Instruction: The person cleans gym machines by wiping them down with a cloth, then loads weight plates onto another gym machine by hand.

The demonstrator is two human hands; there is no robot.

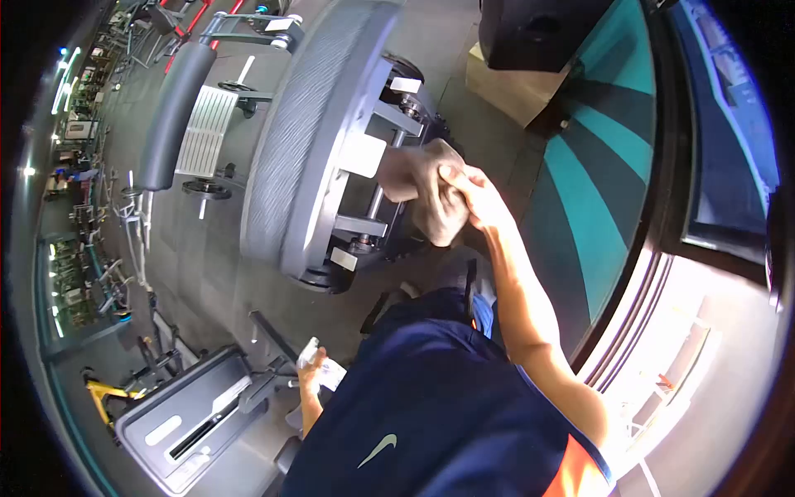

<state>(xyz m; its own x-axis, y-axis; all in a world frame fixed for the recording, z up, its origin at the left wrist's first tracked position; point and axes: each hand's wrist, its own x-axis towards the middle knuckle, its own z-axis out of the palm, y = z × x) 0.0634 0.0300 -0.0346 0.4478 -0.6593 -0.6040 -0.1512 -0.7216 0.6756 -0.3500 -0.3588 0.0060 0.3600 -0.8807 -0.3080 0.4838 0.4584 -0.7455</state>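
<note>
My right hand (pixel 474 192), its arm stretched forward, is closed on a bunched greyish-brown cloth (pixel 440 199). The cloth hangs beside the metal frame of a gym machine and overlaps it in view; whether it touches cannot be told. That machine has a long grey textured pad (pixel 302 141) and white plates on its side. Lower and to the left, my left hand (pixel 310 371) is wrapped round what looks like a white spray bottle (pixel 333 374) with a printed label. My dark blue shirt partly hides the bottle's lower end.
A black padded bench (pixel 178 116) with a slatted plate stands beyond the machine. Another grey machine (pixel 190 414) is at lower left. On the right are a teal-striped panel (pixel 588 224) and a bright doorway. A brown box (pixel 505 87) sits under a black speaker-like case.
</note>
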